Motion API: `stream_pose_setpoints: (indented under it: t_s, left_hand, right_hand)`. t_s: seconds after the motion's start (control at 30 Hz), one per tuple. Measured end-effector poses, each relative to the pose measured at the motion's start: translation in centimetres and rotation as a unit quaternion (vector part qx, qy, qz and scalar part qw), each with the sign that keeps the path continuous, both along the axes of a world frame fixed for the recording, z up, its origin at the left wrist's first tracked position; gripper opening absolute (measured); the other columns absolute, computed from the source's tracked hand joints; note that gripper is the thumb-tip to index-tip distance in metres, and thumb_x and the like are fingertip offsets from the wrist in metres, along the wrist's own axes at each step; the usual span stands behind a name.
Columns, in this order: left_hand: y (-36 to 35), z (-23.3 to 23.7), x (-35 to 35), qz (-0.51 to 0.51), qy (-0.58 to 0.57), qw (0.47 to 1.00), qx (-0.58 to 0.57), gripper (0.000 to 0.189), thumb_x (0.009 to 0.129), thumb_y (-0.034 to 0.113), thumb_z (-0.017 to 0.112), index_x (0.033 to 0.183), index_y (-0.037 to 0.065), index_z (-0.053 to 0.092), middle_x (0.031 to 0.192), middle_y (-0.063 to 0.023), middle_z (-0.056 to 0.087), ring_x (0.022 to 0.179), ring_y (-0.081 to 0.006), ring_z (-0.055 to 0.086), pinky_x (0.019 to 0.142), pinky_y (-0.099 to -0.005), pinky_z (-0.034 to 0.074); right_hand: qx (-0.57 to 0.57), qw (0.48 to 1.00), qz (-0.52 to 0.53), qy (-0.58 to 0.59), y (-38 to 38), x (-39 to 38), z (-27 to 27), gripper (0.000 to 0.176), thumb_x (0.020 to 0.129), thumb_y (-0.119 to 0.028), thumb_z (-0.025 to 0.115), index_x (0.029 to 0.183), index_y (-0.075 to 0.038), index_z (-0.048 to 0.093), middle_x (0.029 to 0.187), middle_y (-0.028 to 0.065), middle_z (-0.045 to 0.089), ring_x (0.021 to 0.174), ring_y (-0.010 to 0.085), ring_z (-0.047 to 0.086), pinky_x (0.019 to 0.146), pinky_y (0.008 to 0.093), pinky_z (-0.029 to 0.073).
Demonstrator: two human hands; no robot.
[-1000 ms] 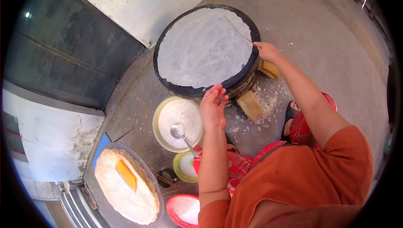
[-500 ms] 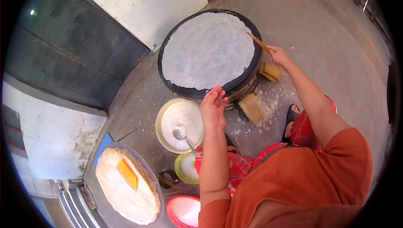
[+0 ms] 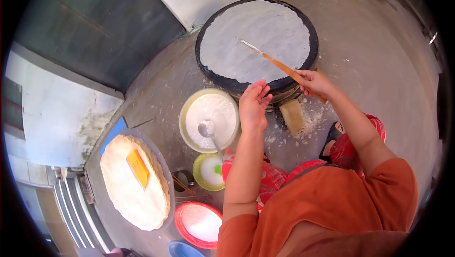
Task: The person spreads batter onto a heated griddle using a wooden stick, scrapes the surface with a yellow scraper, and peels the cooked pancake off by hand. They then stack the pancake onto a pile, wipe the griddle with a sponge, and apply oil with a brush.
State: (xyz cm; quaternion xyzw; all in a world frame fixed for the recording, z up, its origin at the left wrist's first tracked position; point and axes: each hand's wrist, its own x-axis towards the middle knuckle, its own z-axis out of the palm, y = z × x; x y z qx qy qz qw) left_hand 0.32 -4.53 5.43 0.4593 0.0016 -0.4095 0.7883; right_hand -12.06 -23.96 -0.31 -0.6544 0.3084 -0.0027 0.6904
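My right hand is closed round the wooden handle of a long, thin spatula. Its narrow, white-smeared blade reaches over the round black griddle. A thin pale sheet of batter covers most of the griddle's top. My left hand holds nothing; its fingers are slightly bent and apart, at the near rim of the griddle. Just left of that hand stands a large bowl of white batter, with a metal ladle resting in it.
A tall stack of flat pancakes bears an orange scraper at lower left. Between it and my legs are a green bowl, a red basin and a blue basin. A yellowish block sits below the griddle.
My right hand has drawn the spatula in from the griddle's far right edge, so its blade now points left across the sheet. My left hand stays near the rim. The view has shifted.
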Motion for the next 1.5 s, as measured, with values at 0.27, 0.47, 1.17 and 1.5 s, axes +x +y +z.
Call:
stream_pose_setpoints:
  t_s: [0.27, 0.47, 1.17, 1.5]
  left_hand:
    - [9.5, 4.7, 4.1, 0.184, -0.037, 0.963, -0.194, 0.028, 0.079, 0.012, 0.048, 0.103, 0.000, 0.054, 0.105, -0.0106, 0.056, 0.100, -0.0245, 0.050, 0.085, -0.0360, 0.040]
    - [23.2, -12.6, 5.7, 0.305, -0.402, 0.778, 0.375, 0.030, 0.080, 0.021, 0.050, 0.105, 0.004, 0.054, 0.102, -0.0124, 0.054, 0.096, -0.0269, 0.050, 0.084, -0.0393, 0.040]
    - [30.7, -26.4, -11.3, 0.234, -0.037, 0.851, 0.469, 0.031, 0.084, 0.028, 0.046, 0.087, -0.001, 0.059, 0.051, -0.0093, 0.049, 0.047, -0.0169, 0.050, 0.047, -0.0328, 0.042]
    - [34.1, -36.9, -8.2, 0.303, 0.061, 0.811, 0.497, 0.027, 0.087, 0.027, 0.042, 0.085, 0.004, 0.056, 0.047, 0.0010, 0.040, 0.035, -0.0102, 0.038, 0.031, -0.0255, 0.029]
  right_hand:
    - [-0.008, 0.997, 0.063, -0.047, 6.0, 0.7, 2.0, 0.048, 0.084, -0.001, 0.042, 0.130, -0.009, 0.032, 0.089, 0.0046, 0.054, 0.059, 0.0093, 0.053, 0.051, 0.0214, 0.045]
    - [-0.167, 0.967, 0.187, -0.055, 7.8, 2.2, 0.1, 0.041, 0.081, -0.003, 0.051, 0.121, -0.006, 0.046, 0.076, 0.0018, 0.056, 0.063, 0.0072, 0.050, 0.058, 0.0210, 0.042]
    - [-0.495, 0.616, 0.606, 0.089, 29.0, 18.3, -7.1, 0.021, 0.063, -0.010, 0.056, 0.081, -0.007, 0.066, 0.078, 0.0122, 0.063, 0.074, 0.0264, 0.061, 0.063, 0.0345, 0.048]
    - [-0.474, 0.589, 0.647, 0.097, 28.4, 18.0, -6.7, 0.034, 0.062, -0.010, 0.059, 0.095, -0.015, 0.063, 0.083, 0.0125, 0.062, 0.079, 0.0269, 0.060, 0.068, 0.0362, 0.047]
